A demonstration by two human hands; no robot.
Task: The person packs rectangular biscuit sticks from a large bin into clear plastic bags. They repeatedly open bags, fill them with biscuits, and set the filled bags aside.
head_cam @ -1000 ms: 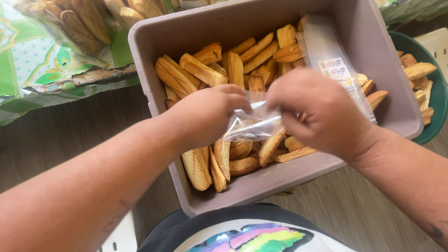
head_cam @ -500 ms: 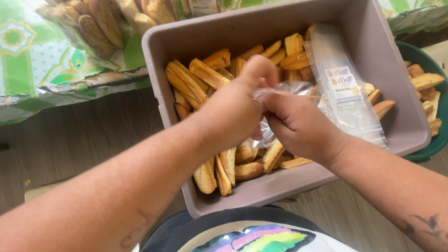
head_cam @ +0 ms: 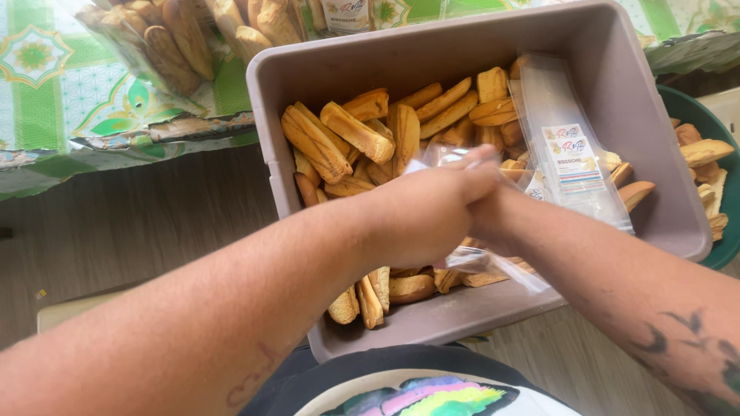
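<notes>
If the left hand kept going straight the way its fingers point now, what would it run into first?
The left hand points up and right over the grey tub. It would probably first meet the stack of empty labelled bags lying on the biscuits, though depth is hard to judge.

floor [head_cam: 131,231]: dark wood planks | table [head_cam: 46,100]: green patterned cloth | daylight

Biscuits [head_cam: 362,132] in tub [head_cam: 432,54]
</notes>
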